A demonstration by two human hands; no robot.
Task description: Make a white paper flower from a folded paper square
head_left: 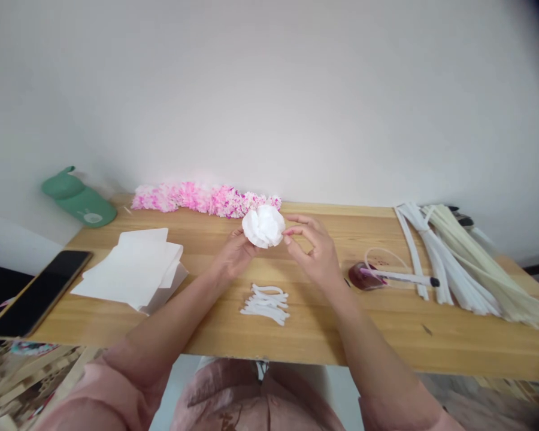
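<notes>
A white tissue-paper flower [264, 225] is held up above the wooden table [323, 335]. My left hand [234, 254] grips it from below, fingers closed round its base. My right hand [312, 245] is at the flower's right edge, thumb and forefinger pinching a petal while the other fingers curl loosely. Below the hands, a small pile of short white strips [266, 303] lies on the table.
A row of pink-and-white paper flowers [202, 199] lies along the wall. A stack of white tissue sheets [135, 269] and a black phone [40, 292] are at left, a green bottle [78, 197] behind. At right lie a brush in a small dish [377, 276] and long white sticks [458, 257].
</notes>
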